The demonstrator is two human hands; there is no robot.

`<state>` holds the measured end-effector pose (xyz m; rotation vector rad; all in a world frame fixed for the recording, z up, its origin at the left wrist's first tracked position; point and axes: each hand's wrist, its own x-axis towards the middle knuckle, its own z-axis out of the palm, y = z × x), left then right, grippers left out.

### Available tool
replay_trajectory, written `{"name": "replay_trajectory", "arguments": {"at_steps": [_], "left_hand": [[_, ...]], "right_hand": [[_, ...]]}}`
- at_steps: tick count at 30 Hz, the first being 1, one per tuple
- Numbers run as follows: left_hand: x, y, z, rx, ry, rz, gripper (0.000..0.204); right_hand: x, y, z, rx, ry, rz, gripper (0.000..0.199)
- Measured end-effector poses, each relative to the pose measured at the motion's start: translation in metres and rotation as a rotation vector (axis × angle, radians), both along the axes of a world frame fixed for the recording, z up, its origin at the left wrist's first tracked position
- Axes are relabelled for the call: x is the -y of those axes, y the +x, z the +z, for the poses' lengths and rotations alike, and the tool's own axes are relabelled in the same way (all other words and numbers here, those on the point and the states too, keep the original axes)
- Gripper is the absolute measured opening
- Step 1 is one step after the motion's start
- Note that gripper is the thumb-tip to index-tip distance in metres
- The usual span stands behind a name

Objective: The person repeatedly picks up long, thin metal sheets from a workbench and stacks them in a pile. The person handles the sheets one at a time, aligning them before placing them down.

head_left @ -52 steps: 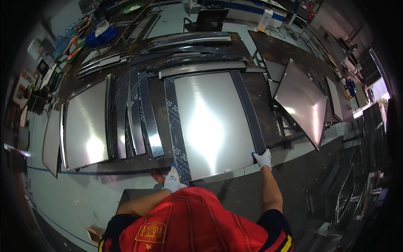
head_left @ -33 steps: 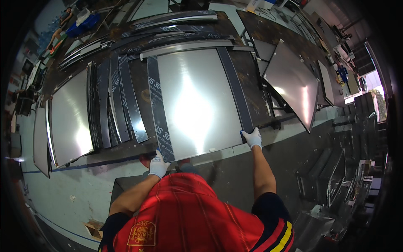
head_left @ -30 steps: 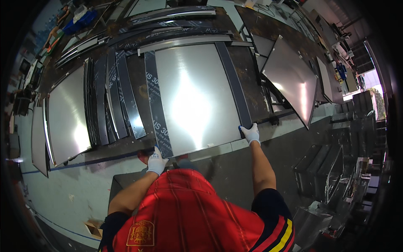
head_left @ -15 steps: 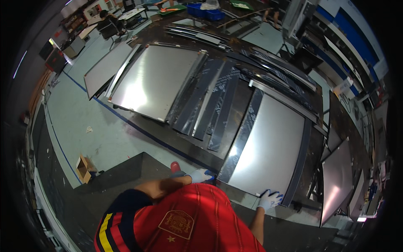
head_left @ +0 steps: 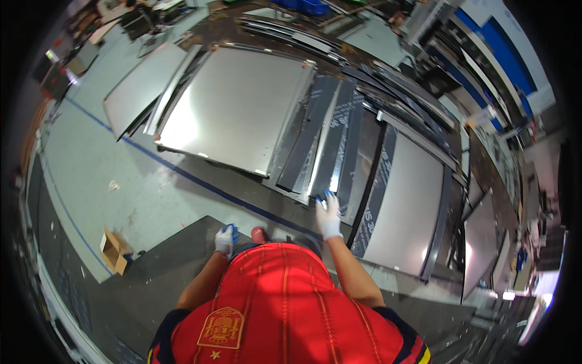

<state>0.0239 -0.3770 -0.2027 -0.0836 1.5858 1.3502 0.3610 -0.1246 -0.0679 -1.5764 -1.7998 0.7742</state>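
Note:
My right hand (head_left: 328, 217), in a white glove with blue fingertips, reaches over the table's near edge. Its fingers are stretched out at the near end of a dark film-covered metal strip (head_left: 339, 142); whether they touch it I cannot make out. Another dark strip (head_left: 309, 136) lies just left of it. My left hand (head_left: 224, 241), gloved alike, hangs in front of my body, apart from the table, its fingers blurred. Right of the strips lies a large silvery metal panel (head_left: 406, 200) with dark film-covered borders.
A wide bare metal panel (head_left: 233, 109) lies on the left of the table, with another panel (head_left: 142, 91) leaning past it. More long strips (head_left: 406, 97) are stacked at the back. A tilted panel (head_left: 481, 242) stands at the right. An open cardboard box (head_left: 114, 250) sits on the floor.
My right hand has left the near edge of the right-hand panel and moved left to the dark strips. My left hand has drawn back left, away from that panel's corner. The view has shifted.

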Motion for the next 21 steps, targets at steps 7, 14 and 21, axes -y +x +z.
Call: {"name": "replay_trajectory", "arguments": {"at_steps": [7,14,21], "left_hand": [[0.059,-0.039,-0.033,0.085,-0.054,0.128,0.028],[0.020,-0.084,-0.006,0.077,-0.166,0.061,0.031],[-0.062,-0.169,0.033,0.192,0.052,0.158,0.040]], "right_hand": [[-0.065,-0.086,-0.002,0.071,-0.194,-0.186,0.050],[-0.137,-0.166,-0.001,0.446,-0.302,-0.244,0.099],[-0.144,-0.198,-0.023,0.591,-0.315,-0.335,0.123]]}}
